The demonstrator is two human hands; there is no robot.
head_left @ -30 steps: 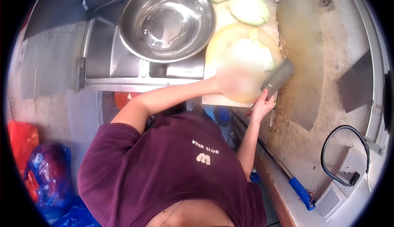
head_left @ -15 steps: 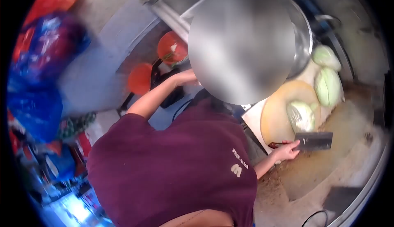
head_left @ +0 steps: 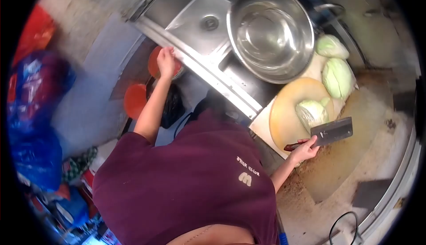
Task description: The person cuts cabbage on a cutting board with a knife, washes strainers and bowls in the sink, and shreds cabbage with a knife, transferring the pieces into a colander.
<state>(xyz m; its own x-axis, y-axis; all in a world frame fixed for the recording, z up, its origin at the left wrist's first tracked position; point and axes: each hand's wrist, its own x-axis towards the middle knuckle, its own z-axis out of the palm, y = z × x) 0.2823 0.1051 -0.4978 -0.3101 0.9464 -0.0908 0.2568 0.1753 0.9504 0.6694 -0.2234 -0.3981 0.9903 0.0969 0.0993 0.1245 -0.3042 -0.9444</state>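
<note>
My right hand [head_left: 306,149] is closed around the handle of a cleaver [head_left: 333,131], whose dark, broad blade points right, beside a round cutting board [head_left: 280,118]. A pale green cabbage [head_left: 312,114] with a shiny surface lies on that board, just above the blade. Two more cabbages, one upper [head_left: 332,47] and one lower [head_left: 337,77], rest behind the board. Near the sink's front edge, above an orange tub [head_left: 155,63], my left hand [head_left: 166,62] has its fingers curled in. Whether anything is inside them is hidden.
A large steel basin [head_left: 271,34] stands over the right part of the sink [head_left: 195,21], by the faucet [head_left: 330,9]. Another orange tub [head_left: 135,101] and a black plastic bag [head_left: 173,107] are below the left arm. Blue bags [head_left: 35,156] are at far left.
My left hand has moved up and left, away from the basin. The blurred grey disc over the basin is gone, exposing its inside. My right hand still holds the cleaver, its blade now more tilted.
</note>
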